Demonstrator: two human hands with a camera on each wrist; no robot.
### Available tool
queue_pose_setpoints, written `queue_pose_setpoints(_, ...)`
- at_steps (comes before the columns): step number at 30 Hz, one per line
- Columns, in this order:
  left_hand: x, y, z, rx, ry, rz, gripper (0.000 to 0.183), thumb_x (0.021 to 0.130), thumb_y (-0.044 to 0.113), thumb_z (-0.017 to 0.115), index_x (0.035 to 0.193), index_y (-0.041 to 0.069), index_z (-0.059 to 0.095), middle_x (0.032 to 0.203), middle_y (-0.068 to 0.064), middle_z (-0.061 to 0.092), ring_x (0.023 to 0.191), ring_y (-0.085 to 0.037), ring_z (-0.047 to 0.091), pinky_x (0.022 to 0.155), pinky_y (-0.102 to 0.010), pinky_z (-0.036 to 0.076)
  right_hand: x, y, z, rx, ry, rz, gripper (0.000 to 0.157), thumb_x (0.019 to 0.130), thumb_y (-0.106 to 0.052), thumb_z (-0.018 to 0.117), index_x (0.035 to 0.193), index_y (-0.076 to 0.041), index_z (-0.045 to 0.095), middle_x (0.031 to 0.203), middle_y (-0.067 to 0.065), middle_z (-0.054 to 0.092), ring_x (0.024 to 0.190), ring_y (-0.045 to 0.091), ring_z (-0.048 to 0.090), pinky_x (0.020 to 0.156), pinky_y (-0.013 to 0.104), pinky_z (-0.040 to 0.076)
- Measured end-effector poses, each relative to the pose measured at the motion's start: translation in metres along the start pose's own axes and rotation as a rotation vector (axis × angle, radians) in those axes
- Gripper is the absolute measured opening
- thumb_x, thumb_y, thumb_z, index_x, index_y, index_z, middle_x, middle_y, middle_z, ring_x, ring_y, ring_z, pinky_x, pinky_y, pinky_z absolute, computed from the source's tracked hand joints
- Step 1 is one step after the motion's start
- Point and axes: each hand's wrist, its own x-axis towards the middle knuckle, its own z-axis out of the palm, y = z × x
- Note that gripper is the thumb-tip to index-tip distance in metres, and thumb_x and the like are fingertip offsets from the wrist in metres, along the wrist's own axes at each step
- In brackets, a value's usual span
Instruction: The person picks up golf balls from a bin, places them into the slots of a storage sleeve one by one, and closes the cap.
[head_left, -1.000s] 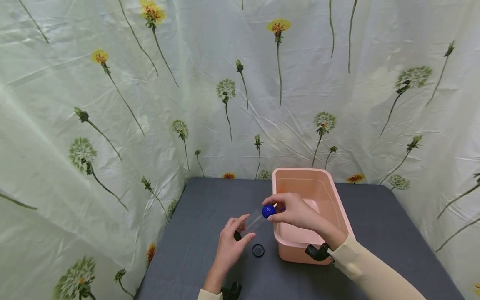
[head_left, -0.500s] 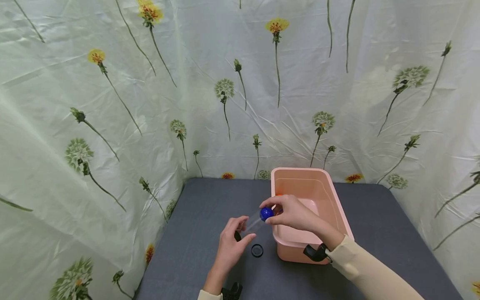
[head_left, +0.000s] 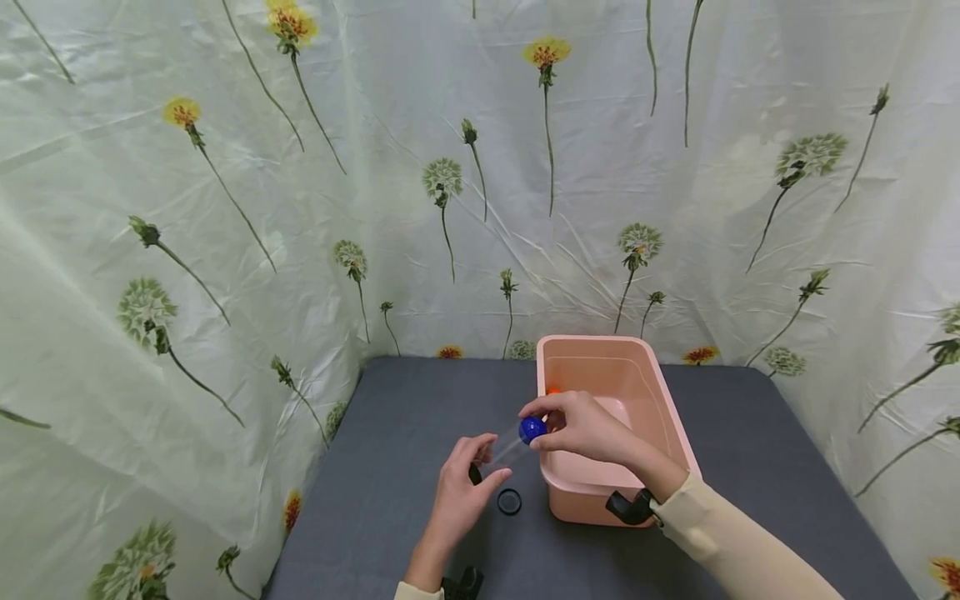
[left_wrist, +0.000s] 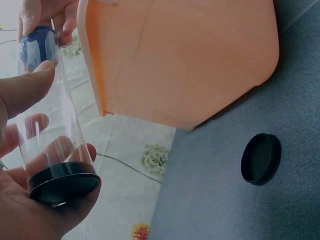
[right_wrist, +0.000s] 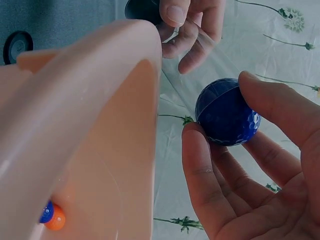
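My left hand (head_left: 461, 483) holds a clear plastic tube (left_wrist: 61, 107) with its fingers and thumb. The tube tilts toward the right hand, and a black cap (left_wrist: 65, 186) covers its lower end. At the upper mouth my right hand (head_left: 592, 427) pinches a shiny blue golf ball (right_wrist: 225, 117), dimpled on its surface, between thumb and fingers. Part of the ball shows through the clear wall at the mouth. A second black cap (head_left: 509, 502) lies loose on the table between the left hand and the pink bin (head_left: 678, 417).
Inside the bin, small in the right wrist view, are an orange ball (right_wrist: 56, 218) and a blue ball (right_wrist: 46, 212). The right forearm reaches over the bin's near right rim. A flowered curtain (head_left: 480, 208) hangs behind the dark grey table (head_left: 420, 400).
The right hand has brought the blue golf ball slightly left and down at the tube's mouth. The left hand stays almost still. The head view has shifted slightly.
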Motion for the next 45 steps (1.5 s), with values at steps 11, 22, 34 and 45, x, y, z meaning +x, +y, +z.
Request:
queue_pose_setpoints(11,-0.003,0.001,-0.001,0.139,0.013,-0.07,0.051,0.082,0.039,0.082,0.13,0.026,0.068,0.109,0.004,0.06,0.096,-0.016,0.061,0.078,-0.04,0.051,0.002,0.003,0.004,0.003,0.0,-0.001,0.035,0.087,-0.021,0.082,0.12,-0.024,0.071,0.101,-0.007,0.069,0.083,0.017,0.063,0.071,0.032,0.055)
queue_pose_setpoints(22,-0.004,0.001,-0.002,0.165,-0.005,-0.187,0.051,0.083,0.045,0.078,0.13,0.029,0.067,0.107,-0.002,0.06,0.088,-0.017,0.059,0.071,-0.038,0.05,0.004,0.006,-0.003,0.01,0.001,-0.024,0.034,0.09,-0.024,0.078,0.122,-0.021,0.07,0.103,-0.006,0.069,0.086,0.015,0.066,0.073,0.033,0.055)
queue_pose_setpoints(34,-0.006,-0.003,-0.006,-0.033,0.051,-0.186,0.047,0.09,0.04,0.076,0.132,0.027,0.058,0.109,-0.001,0.061,0.093,-0.019,0.06,0.071,-0.033,0.053,0.012,0.013,-0.033,-0.048,0.082,0.008,0.032,0.093,-0.018,0.075,0.124,-0.013,0.07,0.109,0.007,0.072,0.096,0.021,0.068,0.078,0.035,0.055)
queue_pose_setpoints(45,-0.008,-0.005,-0.01,-0.092,0.032,-0.184,0.053,0.09,0.039,0.076,0.138,0.027,0.055,0.117,-0.005,0.063,0.097,-0.021,0.061,0.074,-0.034,0.055,0.032,0.04,-0.048,-0.017,0.04,0.106,0.038,0.094,-0.016,0.073,0.128,-0.002,0.066,0.109,0.009,0.071,0.093,0.026,0.067,0.078,0.039,0.057)
